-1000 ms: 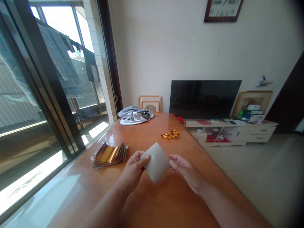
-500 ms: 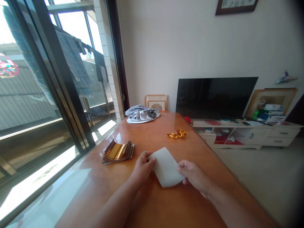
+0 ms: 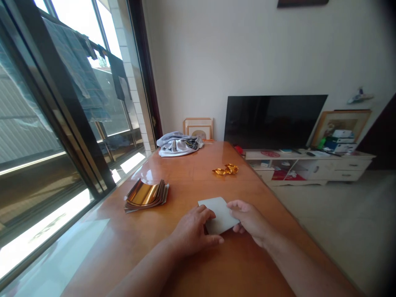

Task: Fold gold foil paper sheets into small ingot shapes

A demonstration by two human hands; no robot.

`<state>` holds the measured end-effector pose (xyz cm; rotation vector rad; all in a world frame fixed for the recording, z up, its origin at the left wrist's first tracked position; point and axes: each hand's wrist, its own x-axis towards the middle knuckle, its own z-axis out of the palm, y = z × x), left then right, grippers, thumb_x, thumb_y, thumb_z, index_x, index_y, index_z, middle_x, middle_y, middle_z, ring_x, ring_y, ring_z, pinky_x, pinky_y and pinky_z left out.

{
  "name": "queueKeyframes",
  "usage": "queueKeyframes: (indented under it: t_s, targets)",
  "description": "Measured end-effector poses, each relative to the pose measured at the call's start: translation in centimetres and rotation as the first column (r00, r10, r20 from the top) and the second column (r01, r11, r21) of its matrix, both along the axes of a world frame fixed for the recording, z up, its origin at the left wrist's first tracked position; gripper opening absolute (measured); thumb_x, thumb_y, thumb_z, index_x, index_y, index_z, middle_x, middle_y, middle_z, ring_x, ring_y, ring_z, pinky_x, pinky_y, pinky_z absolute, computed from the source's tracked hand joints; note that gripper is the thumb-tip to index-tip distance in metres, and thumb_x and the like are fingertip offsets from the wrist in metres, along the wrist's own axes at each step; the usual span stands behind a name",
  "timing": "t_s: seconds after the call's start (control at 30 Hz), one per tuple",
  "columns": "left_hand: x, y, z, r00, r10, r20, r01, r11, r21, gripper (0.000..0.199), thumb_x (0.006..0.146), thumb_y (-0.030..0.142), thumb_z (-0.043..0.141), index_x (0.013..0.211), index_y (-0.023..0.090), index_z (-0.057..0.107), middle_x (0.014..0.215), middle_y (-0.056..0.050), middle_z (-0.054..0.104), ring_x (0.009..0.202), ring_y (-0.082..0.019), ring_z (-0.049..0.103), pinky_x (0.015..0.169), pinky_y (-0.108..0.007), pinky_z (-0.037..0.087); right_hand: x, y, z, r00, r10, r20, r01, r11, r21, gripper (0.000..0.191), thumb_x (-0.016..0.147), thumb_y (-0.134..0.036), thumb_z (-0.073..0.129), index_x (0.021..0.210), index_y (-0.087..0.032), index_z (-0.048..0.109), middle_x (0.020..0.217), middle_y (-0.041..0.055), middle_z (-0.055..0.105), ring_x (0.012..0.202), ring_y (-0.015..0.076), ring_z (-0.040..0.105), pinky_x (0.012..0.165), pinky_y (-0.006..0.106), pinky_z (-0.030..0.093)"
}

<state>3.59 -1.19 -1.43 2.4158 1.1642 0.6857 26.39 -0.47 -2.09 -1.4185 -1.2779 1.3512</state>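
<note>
A pale square sheet (image 3: 220,214) lies low over the table in front of me. My right hand (image 3: 244,218) pinches its right corner between thumb and fingers. At its left side is my left hand (image 3: 198,229), its thumb and fingers apart, fingertips over or on the sheet's edge. To the left sits a stack of curved, shiny gold sheets (image 3: 147,195). Beyond the sheet lie folded, crinkled gold foil pieces (image 3: 226,170).
The brown table (image 3: 192,169) runs away from me, with a grey cloth bundle (image 3: 179,144) at its far end. Glass sliding doors (image 3: 71,107) stand at the left. A television (image 3: 272,121) rests on a white cabinet (image 3: 334,167) beyond the right side.
My left hand has loosened its pinch on the sheet's left corner and spread over its left side. The sheet has turned and looks flatter. The whole view has shifted slightly.
</note>
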Motion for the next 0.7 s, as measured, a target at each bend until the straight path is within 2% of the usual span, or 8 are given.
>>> queueKeyframes:
  t_s: [0.07, 0.13, 0.3, 0.4, 0.47, 0.53, 0.63, 0.7]
  targets:
    - [0.1, -0.1, 0.1, 0.997, -0.008, -0.083, 0.010, 1.000, 0.028, 0.068, 0.062, 0.063, 0.081, 0.113, 0.023, 0.062, 0.108, -0.008, 0.062, 0.097, -0.028, 0.058, 0.081, -0.036, 0.045, 0.0, 0.0, 0.1, 1.000, -0.008, -0.018, 0.008, 1.000, -0.027, 0.026, 0.082, -0.031, 0.057, 0.106, -0.021, 0.059, 0.072, -0.0013, 0.066, 0.049, 0.0104, 0.060, 0.044, 0.019, 0.038]
    - [0.3, -0.2, 0.2, 0.990, -0.008, -0.141, 0.016, 0.998, 0.060, 0.068, 0.061, 0.058, 0.084, 0.114, 0.023, 0.060, 0.111, -0.009, 0.060, 0.099, -0.028, 0.056, 0.084, -0.037, 0.044, 0.0, 0.1, 0.2, 0.999, -0.016, -0.040, 0.014, 0.999, -0.051, 0.025, 0.082, -0.031, 0.057, 0.105, -0.021, 0.059, 0.072, -0.0009, 0.066, 0.050, 0.0109, 0.062, 0.044, 0.019, 0.038]
    - [0.9, -0.6, 0.8, 0.981, -0.021, -0.194, 0.051, 0.988, 0.149, 0.030, 0.076, 0.030, 0.071, 0.104, 0.024, 0.060, 0.106, -0.007, 0.060, 0.099, -0.026, 0.055, 0.085, -0.036, 0.042, -0.2, 0.0, 0.4, 0.996, -0.026, -0.086, 0.017, 0.994, -0.108, 0.023, 0.081, -0.029, 0.058, 0.102, -0.022, 0.057, 0.074, -0.0002, 0.067, 0.053, 0.0113, 0.064, 0.045, 0.018, 0.038]
    - [1.0, -0.6, 0.9, 0.972, -0.010, -0.234, 0.056, 0.980, 0.190, 0.011, 0.082, 0.022, 0.061, 0.093, 0.023, 0.061, 0.097, -0.007, 0.062, 0.092, -0.024, 0.056, 0.079, -0.034, 0.041, -0.2, 0.1, 0.4, 0.998, 0.002, -0.056, -0.008, 0.994, -0.105, 0.021, 0.082, -0.029, 0.055, 0.102, -0.022, 0.056, 0.071, -0.0003, 0.068, 0.052, 0.0117, 0.063, 0.045, 0.018, 0.037]
    - [1.0, -0.5, 0.8, 0.963, -0.004, -0.268, 0.064, 0.975, 0.215, 0.007, 0.087, 0.022, 0.055, 0.090, 0.023, 0.062, 0.091, -0.006, 0.062, 0.087, -0.023, 0.056, 0.076, -0.034, 0.040, 0.0, 0.4, 0.1, 0.999, 0.023, 0.047, -0.022, 0.999, -0.038, 0.018, 0.084, -0.032, 0.051, 0.097, -0.021, 0.058, 0.063, -0.0012, 0.065, 0.047, 0.0117, 0.057, 0.044, 0.020, 0.034]
    - [0.9, -0.4, 0.5, 0.955, 0.000, -0.297, 0.071, 0.971, 0.227, 0.011, 0.090, 0.023, 0.051, 0.086, 0.022, 0.062, 0.087, -0.005, 0.062, 0.083, -0.021, 0.056, 0.074, -0.033, 0.040, 0.4, 1.0, -0.4, 0.976, -0.034, 0.215, 0.007, 0.992, 0.127, 0.017, 0.086, -0.035, 0.051, 0.087, -0.020, 0.060, 0.057, -0.0020, 0.060, 0.047, 0.0125, 0.054, 0.046, 0.022, 0.033]
    - [1.0, -0.4, 0.1, 0.947, 0.010, -0.322, 0.073, 0.967, 0.244, 0.015, 0.092, 0.022, 0.050, 0.082, 0.021, 0.061, 0.086, -0.005, 0.063, 0.083, -0.020, 0.057, 0.073, -0.032, 0.040, 0.9, 1.8, -0.9, 0.919, -0.173, 0.355, 0.018, 0.916, 0.401, 0.020, 0.085, -0.038, 0.054, 0.086, -0.020, 0.064, 0.072, 0.0016, 0.069, 0.065, 0.0167, 0.061, 0.059, 0.025, 0.042]
    - [1.1, -0.4, 0.1, 0.941, 0.018, -0.337, 0.073, 0.964, 0.255, 0.015, 0.091, 0.022, 0.051, 0.081, 0.021, 0.062, 0.087, -0.005, 0.063, 0.083, -0.020, 0.057, 0.072, -0.031, 0.040, 1.0, 2.0, -1.1, 0.914, -0.156, 0.375, -0.041, 0.883, 0.467, 0.023, 0.087, -0.037, 0.053, 0.096, -0.021, 0.066, 0.084, 0.0027, 0.073, 0.074, 0.0181, 0.063, 0.065, 0.026, 0.044]
